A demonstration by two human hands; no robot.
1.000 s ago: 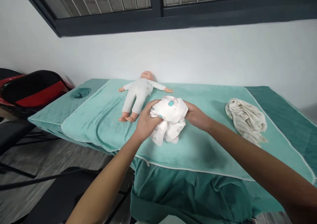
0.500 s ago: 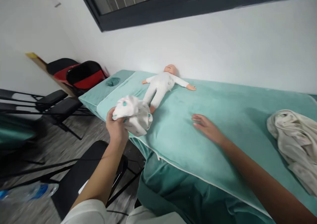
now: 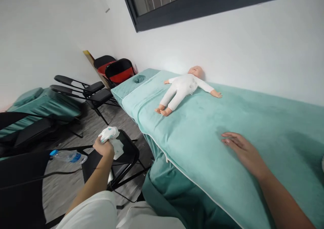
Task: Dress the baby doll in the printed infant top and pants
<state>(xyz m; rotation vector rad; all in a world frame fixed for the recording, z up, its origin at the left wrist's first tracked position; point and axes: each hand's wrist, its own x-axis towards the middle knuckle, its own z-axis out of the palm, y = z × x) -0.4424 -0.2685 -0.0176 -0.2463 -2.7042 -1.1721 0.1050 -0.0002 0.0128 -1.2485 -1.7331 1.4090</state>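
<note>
My left hand (image 3: 104,147) is closed on a bunched white cloth (image 3: 109,133) with small green spots. Its lower part hangs over the seat of a black folding chair (image 3: 129,151); whether it touches the seat I cannot tell. Out over the bed (image 3: 192,137), which has a light green cover, my right hand (image 3: 241,149) has its fingers stretched out and holds nothing. A baby doll (image 3: 183,85) in a white suit lies on its back on the bed, arms spread, with its head by the wall and its feet bare.
A clear water bottle (image 3: 68,156) with a blue cap is left of my left forearm. More black chairs (image 3: 87,90) and red-backed chairs (image 3: 118,72) stand beyond the bed's far end. A second green-covered bed (image 3: 53,102) is at the left. The wall and window run behind the bed.
My left hand has carried the spotted cloth from above the bed's edge left and down to the chair. The view has turned left. My right hand stays open over the bed.
</note>
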